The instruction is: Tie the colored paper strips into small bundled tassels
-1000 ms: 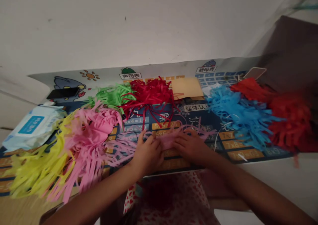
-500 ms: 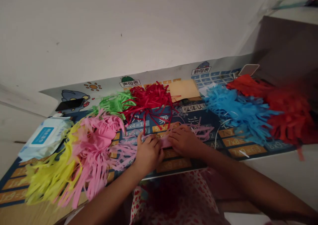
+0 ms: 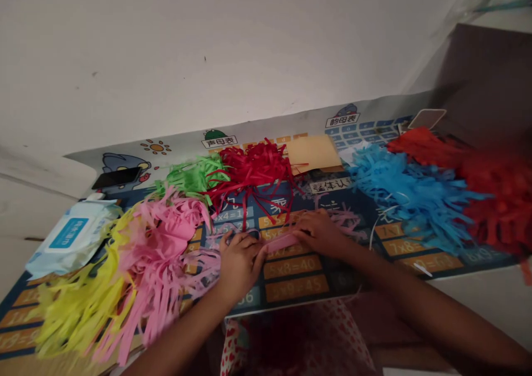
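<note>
A lilac-pink strip of fringed tissue paper [image 3: 281, 244] lies across the mat near its front edge, its middle rolled or folded into a narrow band. My left hand [image 3: 240, 261] is closed on the band's left end, and my right hand [image 3: 319, 233] pinches the right end. Loose lilac fringes spread out beyond both hands. Just left of my left hand is a pink tassel bunch [image 3: 166, 237]. Behind my hands lies a dark red bunch [image 3: 261, 165]. My fingertips partly hide the band's ends.
Yellow [image 3: 83, 304] and green [image 3: 193, 176] bunches lie left; blue [image 3: 415, 193] and red [image 3: 494, 193] ones lie right. A wipes pack [image 3: 70, 235], a phone [image 3: 116, 178] and tan paper [image 3: 315, 152] rest on the printed mat [image 3: 295, 288]. A wall [image 3: 249, 49] rises behind.
My hands have moved slightly apart, so more of the pink band shows between them. The camera view has shifted a little. The other bunches lie as before.
</note>
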A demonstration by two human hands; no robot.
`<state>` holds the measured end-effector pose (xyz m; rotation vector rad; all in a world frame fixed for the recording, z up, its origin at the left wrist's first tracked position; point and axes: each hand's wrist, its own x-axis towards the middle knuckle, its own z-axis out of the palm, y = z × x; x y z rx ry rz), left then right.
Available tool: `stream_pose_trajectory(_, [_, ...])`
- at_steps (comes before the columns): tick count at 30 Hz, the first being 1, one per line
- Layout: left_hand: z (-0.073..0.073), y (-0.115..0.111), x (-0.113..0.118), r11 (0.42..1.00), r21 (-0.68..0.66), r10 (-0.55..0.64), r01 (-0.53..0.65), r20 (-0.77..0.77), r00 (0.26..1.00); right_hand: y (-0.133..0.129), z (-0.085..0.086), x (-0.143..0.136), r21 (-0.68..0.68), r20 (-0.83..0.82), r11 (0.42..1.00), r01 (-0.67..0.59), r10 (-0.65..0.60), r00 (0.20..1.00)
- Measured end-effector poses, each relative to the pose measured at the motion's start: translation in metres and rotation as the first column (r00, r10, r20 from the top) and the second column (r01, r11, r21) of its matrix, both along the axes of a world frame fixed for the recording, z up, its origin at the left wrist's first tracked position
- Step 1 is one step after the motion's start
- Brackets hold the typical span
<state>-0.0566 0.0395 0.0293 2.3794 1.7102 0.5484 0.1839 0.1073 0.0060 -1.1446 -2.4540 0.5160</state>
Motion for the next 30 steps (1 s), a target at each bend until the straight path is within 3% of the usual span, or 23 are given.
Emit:
stream_pose_trajectory(8, [-0.006,0.010,0.002,0.996,-0.060,0.066,-0.067,-0.014,0.998,0.005,-0.006,-0.008,0.033,0.052,0.996,0.085,-0.087,0.995])
stream_pose_trajectory(17, [-0.011,0.013,0.003,0.998,0.010,0.062,-0.062,-0.061,0.996,0.006,-0.005,-0.009,0.055,0.022,0.988,0.147,-0.149,0.989])
stream_pose_trajectory(20, [-0.008,0.008,0.002,0.996,0.076,-0.039,0.049,-0.125,0.991,-0.002,0.003,0.001,0.184,-0.007,0.983,0.027,-0.026,1.000])
stream_pose_trajectory(22, [-0.004,0.005,0.004,0.985,0.108,-0.113,0.134,-0.181,0.977,-0.007,0.008,0.007,0.299,0.069,0.945,-0.131,0.115,0.991])
stream_pose_trajectory(24, [0.000,0.003,0.007,0.977,0.114,-0.153,0.183,-0.232,0.961,-0.011,0.008,0.010,0.376,0.164,0.898,-0.228,0.177,0.970])
stream_pose_trajectory(27, [0.003,0.002,0.014,0.977,0.120,-0.143,0.179,-0.263,0.954,-0.011,0.007,0.008,0.423,0.197,0.864,-0.275,0.208,0.958])
stream_pose_trajectory(30, [0.002,0.004,0.018,0.974,0.146,-0.134,0.175,-0.254,0.958,-0.014,0.011,0.000,0.404,0.145,0.893,-0.198,0.151,0.978])
